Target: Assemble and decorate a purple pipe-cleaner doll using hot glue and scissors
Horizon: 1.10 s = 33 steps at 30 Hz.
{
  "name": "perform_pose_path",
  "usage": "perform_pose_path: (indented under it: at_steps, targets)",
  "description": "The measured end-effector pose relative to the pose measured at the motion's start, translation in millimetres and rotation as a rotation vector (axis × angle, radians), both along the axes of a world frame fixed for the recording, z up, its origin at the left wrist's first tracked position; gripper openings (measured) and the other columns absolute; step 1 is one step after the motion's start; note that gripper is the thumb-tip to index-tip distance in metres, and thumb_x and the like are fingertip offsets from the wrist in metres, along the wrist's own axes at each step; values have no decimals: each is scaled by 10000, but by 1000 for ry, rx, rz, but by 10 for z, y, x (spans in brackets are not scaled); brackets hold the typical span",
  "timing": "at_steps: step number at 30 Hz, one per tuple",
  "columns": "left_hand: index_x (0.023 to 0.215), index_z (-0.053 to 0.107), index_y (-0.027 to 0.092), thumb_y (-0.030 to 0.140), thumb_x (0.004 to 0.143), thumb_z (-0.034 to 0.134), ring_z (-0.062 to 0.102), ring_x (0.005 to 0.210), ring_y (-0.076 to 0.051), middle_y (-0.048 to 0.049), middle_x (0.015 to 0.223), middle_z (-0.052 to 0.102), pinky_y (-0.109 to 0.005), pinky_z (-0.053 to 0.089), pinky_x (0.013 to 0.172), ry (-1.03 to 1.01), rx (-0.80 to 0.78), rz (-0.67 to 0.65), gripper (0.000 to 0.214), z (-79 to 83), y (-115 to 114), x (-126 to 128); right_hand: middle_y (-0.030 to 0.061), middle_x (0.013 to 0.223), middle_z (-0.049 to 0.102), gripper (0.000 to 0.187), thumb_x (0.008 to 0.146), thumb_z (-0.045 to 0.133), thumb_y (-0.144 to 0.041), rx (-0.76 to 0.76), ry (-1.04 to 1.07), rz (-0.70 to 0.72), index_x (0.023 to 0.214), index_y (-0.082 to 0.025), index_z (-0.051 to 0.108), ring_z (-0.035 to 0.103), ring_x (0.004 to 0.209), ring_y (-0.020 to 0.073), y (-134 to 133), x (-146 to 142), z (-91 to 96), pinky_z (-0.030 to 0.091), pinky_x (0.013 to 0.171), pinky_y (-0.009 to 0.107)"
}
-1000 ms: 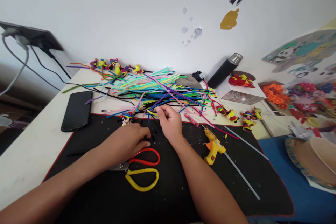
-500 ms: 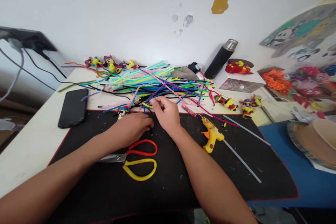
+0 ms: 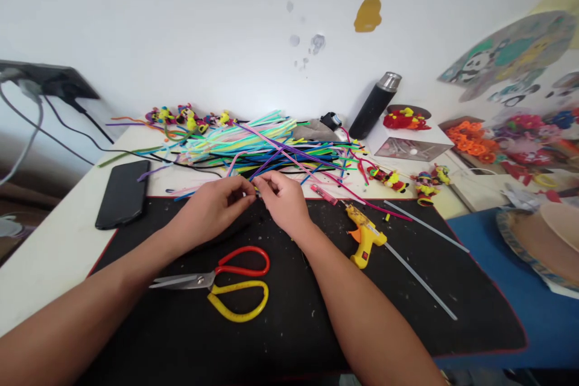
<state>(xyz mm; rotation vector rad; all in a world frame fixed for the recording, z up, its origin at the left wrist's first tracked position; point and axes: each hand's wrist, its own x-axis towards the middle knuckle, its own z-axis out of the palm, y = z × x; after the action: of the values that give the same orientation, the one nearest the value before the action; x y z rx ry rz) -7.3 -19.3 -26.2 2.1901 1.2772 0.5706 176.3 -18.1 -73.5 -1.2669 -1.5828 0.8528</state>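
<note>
We are working with our 2 hands close together above the far part of the black mat (image 3: 289,319), just nearer than the pile of fuzzy stems (image 3: 257,136). Our right hand (image 3: 284,202) seems to be pinching a small yellowish piece (image 3: 257,192) between thumb and forefinger; the piece is sitting where the 2 hands are meeting, mostly hiding behind the fingers. Our left hand (image 3: 212,208) is curling its thumb and forefinger inward beside it, but whether it is gripping the piece too, we cannot tell. We are probably using only fingertips because so slim a thing is calling for fine control.

The scissors (image 3: 201,280) are lying nearer to us, handles pointing right, likely leaving the space under our fingers free. The glue gun (image 3: 365,235) is resting to the right, perhaps for easy reach, a pale rod (image 3: 423,283) sticking out behind it. The phone (image 3: 123,195) is lying on the left, apparently out of the way.
</note>
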Motion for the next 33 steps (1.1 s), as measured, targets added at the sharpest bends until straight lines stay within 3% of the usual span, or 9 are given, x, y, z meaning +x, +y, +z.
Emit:
perform_pose_path:
  at_steps: [3, 7, 18, 25, 33]
  targets:
    - [913, 689, 210, 467, 935, 604, 609, 710, -182, -1, 794, 710, -283, 449, 671, -144, -21, 119, 272, 71, 66, -30, -42, 600, 572, 260, 995, 596, -422, -43, 81, 46, 905, -213, 721, 514, 539, 141, -16, -17, -1, 362, 524, 242]
    - [928, 705, 204, 473, 909, 646, 623, 717, -174, -4, 826, 730, -278, 461, 682, -225, -12, 176, 276, 109, 106, -72, -65, 546, 534, 278, 995, 608, -460, -103, 184, 92, 917, -208, 698, 482, 459, 120, -28, -43, -24, 350, 479, 230]
    - [913, 767, 213, 469, 883, 621, 636, 711, -185, -10, 836, 778, -285, 452, 686, -175, 2, 142, 296, 135, 103, -63, -76, 547, 539, 266, 982, 646, -465, -151, 295, 118, 995, -204, 696, 430, 401, 93, -7, -54, -95, 324, 426, 220]
    - [880, 762, 222, 453, 899, 618, 678, 784, -204, -14, 855, 787, -284, 462, 715, -154, 13, 104, 273, 103, 124, -74, -75, 546, 540, 300, 972, 645, -498, -146, 285, 120, 978, -202, 691, 449, 411, 96, -38, -77, -46, 324, 434, 220]
    - [973, 757, 215, 514, 879, 661, 663, 777, -210, -28, 893, 788, -289, 475, 703, -178, 1, 124, 328, 94, 167, -128, -81, 514, 502, 281, 962, 640, -476, -139, 294, 42, 905, -203, 674, 413, 403, 97, -52, -68, 27, 313, 438, 225]
